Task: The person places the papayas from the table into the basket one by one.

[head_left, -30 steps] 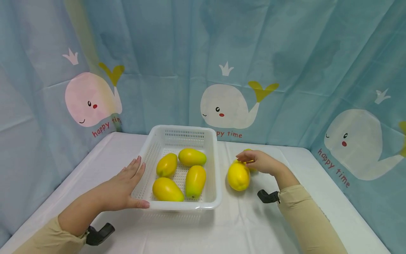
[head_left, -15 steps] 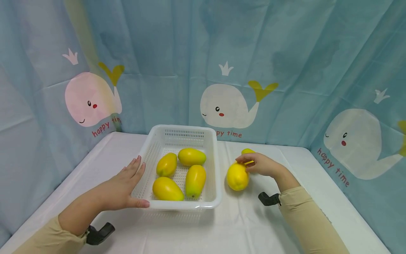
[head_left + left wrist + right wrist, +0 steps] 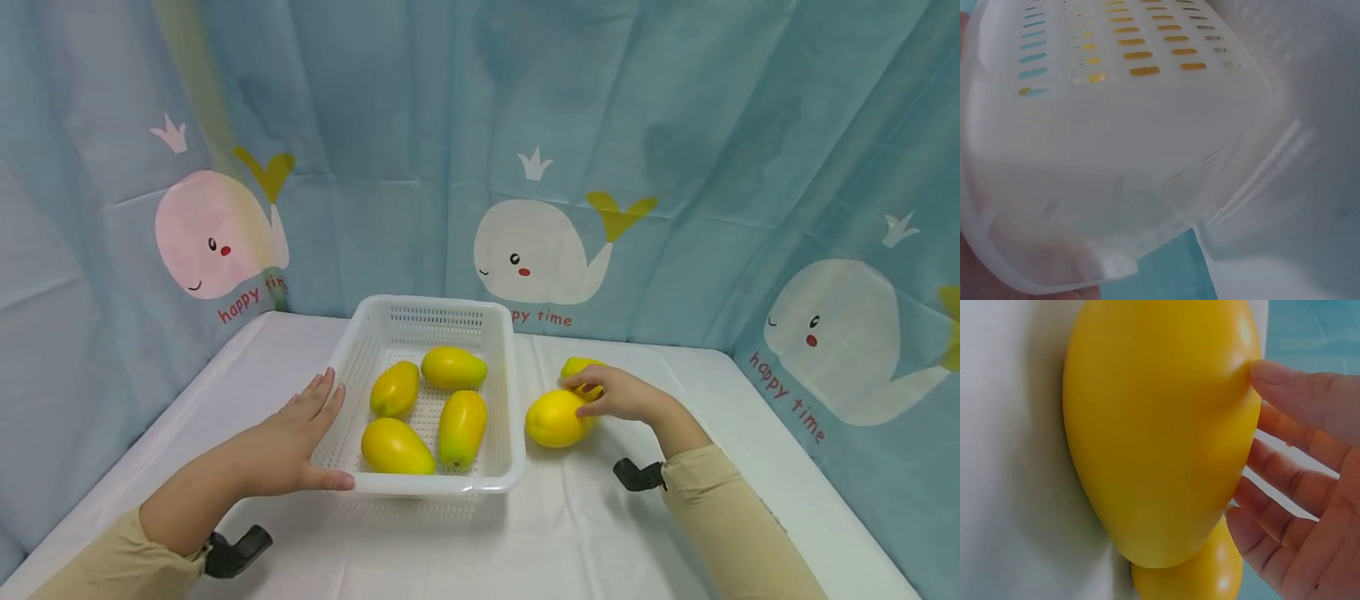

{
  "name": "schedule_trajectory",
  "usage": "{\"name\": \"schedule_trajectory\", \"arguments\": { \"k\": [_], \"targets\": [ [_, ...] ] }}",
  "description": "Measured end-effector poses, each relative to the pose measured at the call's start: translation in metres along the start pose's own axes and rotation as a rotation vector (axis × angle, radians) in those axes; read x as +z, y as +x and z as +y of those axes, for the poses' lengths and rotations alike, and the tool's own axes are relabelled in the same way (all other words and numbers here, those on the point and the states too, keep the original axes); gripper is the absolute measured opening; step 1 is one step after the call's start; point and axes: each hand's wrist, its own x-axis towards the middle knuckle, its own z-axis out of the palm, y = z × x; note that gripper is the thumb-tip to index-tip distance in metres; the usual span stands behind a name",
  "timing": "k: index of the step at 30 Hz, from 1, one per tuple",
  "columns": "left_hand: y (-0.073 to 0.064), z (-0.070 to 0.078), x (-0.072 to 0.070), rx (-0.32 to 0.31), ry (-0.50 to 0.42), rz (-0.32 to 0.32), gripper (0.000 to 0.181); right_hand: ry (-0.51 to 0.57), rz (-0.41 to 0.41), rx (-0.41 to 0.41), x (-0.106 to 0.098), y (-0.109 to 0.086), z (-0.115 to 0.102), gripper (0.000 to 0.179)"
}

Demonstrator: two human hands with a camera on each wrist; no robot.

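Note:
A white plastic basket (image 3: 519,417) with slotted walls holds several yellow mangoes (image 3: 396,447) with greenish tips. My left hand (image 3: 281,442) lies along its left side with fingers spread straight, thumb at the front rim corner. To the basket's right, a mango (image 3: 557,418) rests on the white cloth. My right hand (image 3: 618,394) is over it from the right, its thumb touching the skin and its fingers extended loosely across the top. A second mango (image 3: 577,367) lies just behind, partly hidden by those fingers. In the right wrist view, the nearer mango (image 3: 1160,437) overlaps the other.
White cloth (image 3: 450,550) covers the table. Blue curtains printed with whales (image 3: 532,250) stand close behind the basket and at both sides. Black wrist camera mounts (image 3: 637,475) stick out at both cuffs.
The nearer right-hand mango has turned sideways and shifted left toward the basket. The mango behind it has moved slightly left and nearer. My right hand has lowered a little; the left stayed put.

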Motion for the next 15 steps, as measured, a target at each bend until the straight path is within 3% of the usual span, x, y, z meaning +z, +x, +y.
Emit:
{"name": "schedule_trajectory", "arguments": {
  "k": [15],
  "targets": [
    [0.0,0.0,0.001,-0.003,-0.009,0.011,0.123,0.034,0.014,0.025,0.006,-0.009,0.016,0.045]
  ]
}}
